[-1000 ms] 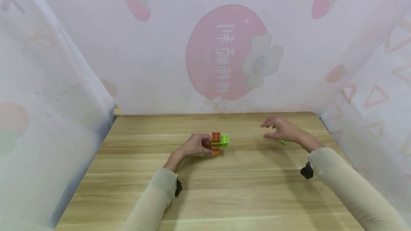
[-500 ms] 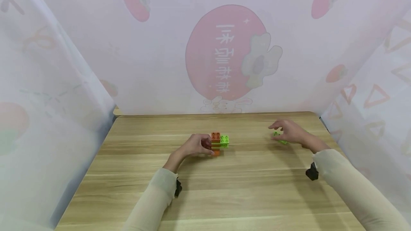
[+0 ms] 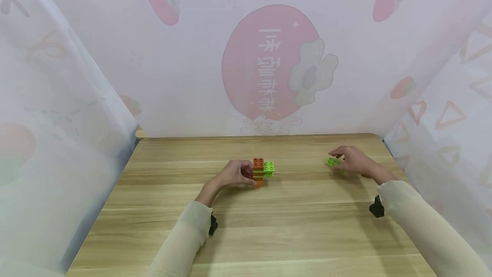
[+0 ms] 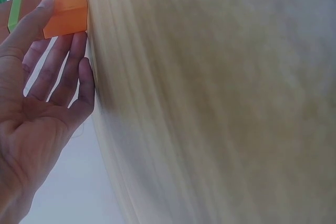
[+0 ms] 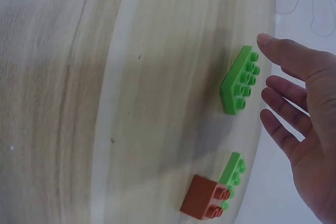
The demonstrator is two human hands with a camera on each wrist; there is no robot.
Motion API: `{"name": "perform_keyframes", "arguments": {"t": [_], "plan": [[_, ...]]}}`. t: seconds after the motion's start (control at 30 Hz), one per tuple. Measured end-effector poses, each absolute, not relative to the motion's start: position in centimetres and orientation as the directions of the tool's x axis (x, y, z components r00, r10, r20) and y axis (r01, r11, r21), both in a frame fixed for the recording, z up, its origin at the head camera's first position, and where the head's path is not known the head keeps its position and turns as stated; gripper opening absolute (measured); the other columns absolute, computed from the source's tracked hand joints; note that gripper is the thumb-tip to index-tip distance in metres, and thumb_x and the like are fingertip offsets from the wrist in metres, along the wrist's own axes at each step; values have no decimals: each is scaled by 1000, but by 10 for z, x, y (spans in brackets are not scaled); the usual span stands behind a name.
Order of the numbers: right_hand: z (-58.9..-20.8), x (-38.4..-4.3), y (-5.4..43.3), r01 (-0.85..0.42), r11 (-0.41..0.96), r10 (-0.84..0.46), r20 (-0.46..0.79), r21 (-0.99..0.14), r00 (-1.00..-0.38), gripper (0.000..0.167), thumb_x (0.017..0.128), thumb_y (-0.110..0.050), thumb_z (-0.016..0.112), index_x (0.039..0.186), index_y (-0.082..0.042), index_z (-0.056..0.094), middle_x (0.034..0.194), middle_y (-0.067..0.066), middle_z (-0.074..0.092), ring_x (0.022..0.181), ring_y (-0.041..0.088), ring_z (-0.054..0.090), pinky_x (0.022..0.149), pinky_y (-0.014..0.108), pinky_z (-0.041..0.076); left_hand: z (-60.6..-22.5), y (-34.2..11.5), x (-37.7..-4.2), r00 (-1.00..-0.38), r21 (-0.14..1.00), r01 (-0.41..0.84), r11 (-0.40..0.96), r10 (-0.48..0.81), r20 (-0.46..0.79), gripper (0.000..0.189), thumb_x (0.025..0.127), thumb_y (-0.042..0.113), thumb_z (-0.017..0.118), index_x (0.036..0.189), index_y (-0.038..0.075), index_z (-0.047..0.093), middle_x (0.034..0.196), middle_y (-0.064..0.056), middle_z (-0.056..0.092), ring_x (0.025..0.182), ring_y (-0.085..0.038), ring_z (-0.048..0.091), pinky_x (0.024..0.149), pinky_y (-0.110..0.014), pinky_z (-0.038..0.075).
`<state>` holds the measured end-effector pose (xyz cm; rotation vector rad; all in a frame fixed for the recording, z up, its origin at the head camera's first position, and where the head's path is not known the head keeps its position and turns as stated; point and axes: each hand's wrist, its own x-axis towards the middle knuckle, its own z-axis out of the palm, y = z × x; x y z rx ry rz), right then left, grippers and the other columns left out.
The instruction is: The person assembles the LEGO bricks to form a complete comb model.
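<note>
The pale printed backdrop (image 3: 184,84), with faded strawberry and flower motifs, runs out of frame above and at both sides. The wood-grained table (image 3: 292,234), round-cornered at the far side, is cut off along the bottom, as are the beige sleeves (image 3: 430,230). The left hand (image 3: 233,173) grips the brick stack (image 3: 258,174) between thumb and fingers; the stack stands upright mid-table, glossy orange, brown and green plastic, its far side hidden. The right hand (image 3: 354,161) arches over the table's right part, thumb and fingers wide apart, holding nothing. Just beside its fingertips lies a flat, studded green brick (image 5: 239,85), partly covered in the head view. A second green brick (image 5: 231,167) sits partly behind a blocky brown brick (image 5: 201,198); whether they touch is unclear.
</note>
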<state>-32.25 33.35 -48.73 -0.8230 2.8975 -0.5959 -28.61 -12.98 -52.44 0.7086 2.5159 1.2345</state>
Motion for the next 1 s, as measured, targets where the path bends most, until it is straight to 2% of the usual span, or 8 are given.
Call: {"name": "perform_keyframes", "arguments": {"t": [0.6, 1.0], "plan": [[-503, -322, 344, -464, 803, -495, 15, -374, -869, 52, 85, -17, 90, 125, 10, 70, 108, 17, 75, 98, 31, 71, 86, 51, 59, -527, -130, -287, -839, 814, 319, 485, 545, 4, 28, 84, 11, 92, 100, 11, 70, 97, 0, 76, 88, -11, 70, 81, -28, 60], [-506, -323, 341, -503, 782, -523, 51, -369, -851, 39, 85, -8, 88, 119, 7, 75, 105, 15, 75, 94, 28, 70, 83, 49, 59, -527, -131, -287, -840, 815, 315, 486, 543, 1, 27, 84, 13, 92, 101, 11, 71, 97, 1, 76, 89, -10, 70, 82, -28, 59]]}}
